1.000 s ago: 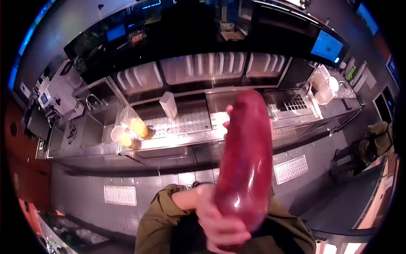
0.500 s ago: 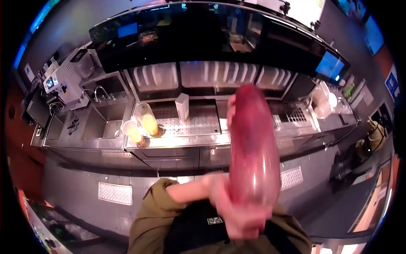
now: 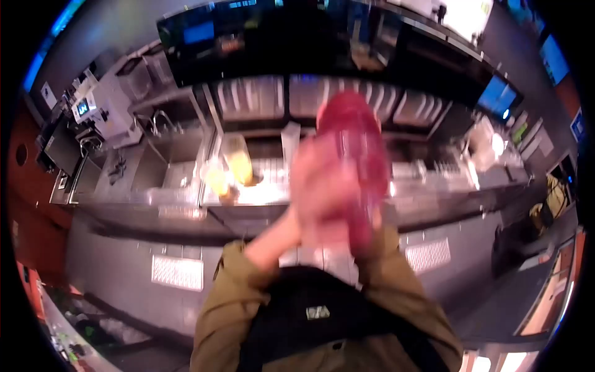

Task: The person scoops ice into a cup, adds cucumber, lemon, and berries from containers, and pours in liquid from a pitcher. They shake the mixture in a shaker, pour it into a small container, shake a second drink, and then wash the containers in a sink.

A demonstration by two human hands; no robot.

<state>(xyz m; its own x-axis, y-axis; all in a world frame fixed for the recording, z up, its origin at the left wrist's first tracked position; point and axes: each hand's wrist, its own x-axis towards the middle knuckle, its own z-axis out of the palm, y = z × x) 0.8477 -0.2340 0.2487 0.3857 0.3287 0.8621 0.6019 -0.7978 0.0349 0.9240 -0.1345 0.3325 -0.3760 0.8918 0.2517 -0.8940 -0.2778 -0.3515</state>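
A tall, see-through shaker (image 3: 356, 133) filled with dark pink-red liquid is held up in front of my chest, smeared by motion. My left hand (image 3: 325, 186) is closed around its lower left side. Most of my right hand (image 3: 320, 116) is behind the shaker; only bits of fingers show at the edges near its far end, gripping it. On the counter beyond, left of my hands, stand a clear pitcher (image 3: 239, 162) and a cup (image 3: 217, 180), both with yellow contents. A pale, upright box-like container (image 3: 290, 141) is partly behind my left hand.
A steel counter with a sink (image 3: 152, 167) and faucet (image 3: 162, 121) runs along the far side. A white machine (image 3: 108, 105) stands at the left, and a white container (image 3: 484, 146) at the right. Dark glass panels (image 3: 279, 49) hang above the counter.
The shaker has moved up and away from my body, and its tilt has changed. My left hand has risen with it. The view has shifted slightly, with the counter now further right.
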